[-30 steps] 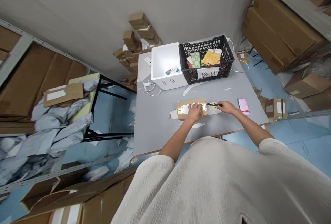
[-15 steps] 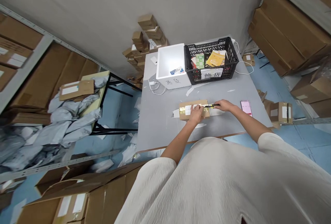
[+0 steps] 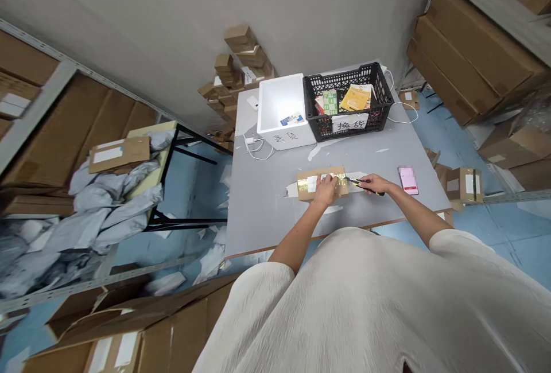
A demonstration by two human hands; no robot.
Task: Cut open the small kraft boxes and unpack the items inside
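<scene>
A small brown cardboard box (image 3: 306, 187), with a white label and shiny yellowish tape at its ends, lies on the grey table (image 3: 267, 206). My left hand (image 3: 326, 189) rests on its top with bent fingers, gripping it against the table. Over to the right, my right hand (image 3: 373, 183) is closed around a slim black-and-yellow hand tool (image 3: 365, 188). Two handle-like arms show on the tool, but its exact kind is too small to tell. Its tip is at the taped right end of the box. A phone (image 3: 408, 180) with a pink screen lies right of that hand.
At the table's back stand a white foam box (image 3: 286, 138) and a black plastic crate (image 3: 379, 115) with several packets. A white cable (image 3: 260, 156) lies at the left. Grey mailing bags (image 3: 116, 206) heap on a side table; large cartons (image 3: 477, 57) fill the right shelving.
The tool in my right hand has turned, its rear end now pointing down and right, with two arms visible. My left hand stays on the box. The view has shifted slightly.
</scene>
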